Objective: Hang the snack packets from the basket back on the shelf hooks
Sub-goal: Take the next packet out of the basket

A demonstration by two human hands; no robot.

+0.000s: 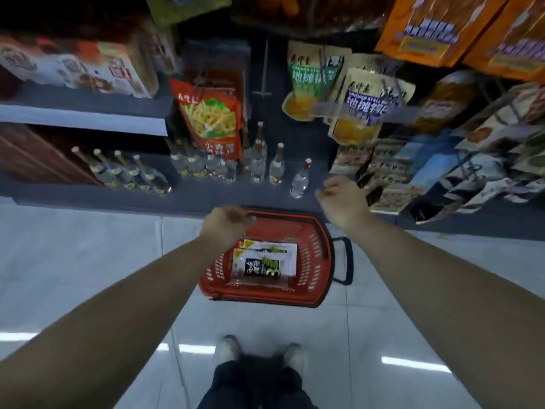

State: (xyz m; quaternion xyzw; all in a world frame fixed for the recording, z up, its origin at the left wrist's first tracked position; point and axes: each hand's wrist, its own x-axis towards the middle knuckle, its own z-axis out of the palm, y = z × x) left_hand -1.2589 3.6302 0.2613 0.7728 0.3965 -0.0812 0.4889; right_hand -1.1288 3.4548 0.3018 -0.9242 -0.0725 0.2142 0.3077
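A red shopping basket [317, 261] stands on the floor in front of the shelf, with white snack packets [265, 259] lying flat inside it. My left hand [225, 224] hovers over the basket's far left rim, fingers loosely curled, holding nothing. My right hand [342, 199] is raised to the right of the basket near the bottom shelf edge, fingers loosely curled and empty. On the hooks above hang a red fries packet [211, 119] and beige packets with green and blue labels [362, 107]. A bare hook [263, 72] sticks out between them.
Glass bottles [259, 163] stand in a row on the bottom shelf behind the basket. Orange packets [442, 28] hang at the top right, and a rack of small packets [442, 175] juts out at right. Boxes [73, 66] fill the left shelf. My feet [259, 354] stand on grey tiles.
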